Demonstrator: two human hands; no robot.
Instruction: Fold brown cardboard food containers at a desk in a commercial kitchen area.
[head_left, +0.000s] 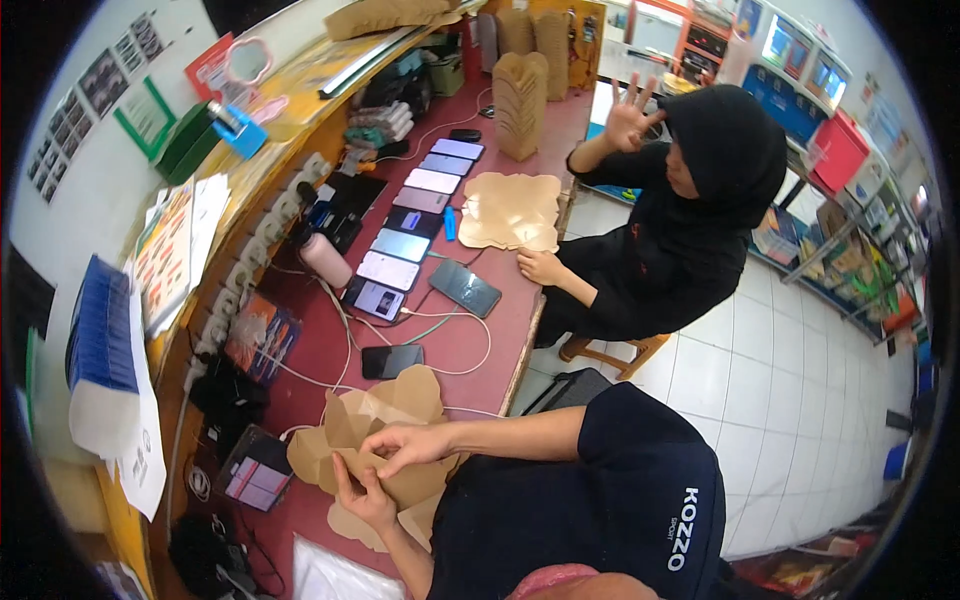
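Note:
A brown paperboard food box (416, 476), partly folded with rounded flaps standing up, is between my two hands at the near end of the red table. My right hand (412, 446) pinches the upper edge of a panel with thumb and fingers. On the near side, my left hand (364, 495) has its fingers and thumb against the same panel. More brown paperboard with scalloped edges lies under and behind the box. Just beyond it rests a dark phone (392, 361) on the table.
Several phones (394, 271) lie in a row with white cables across the red table (487, 360). Farther off are flat paperboard blanks (510, 210) and a stack of folded boxes (519, 105). A co-worker (652, 240) sits at the right, one hand raised. A pink bottle (326, 259) stands left.

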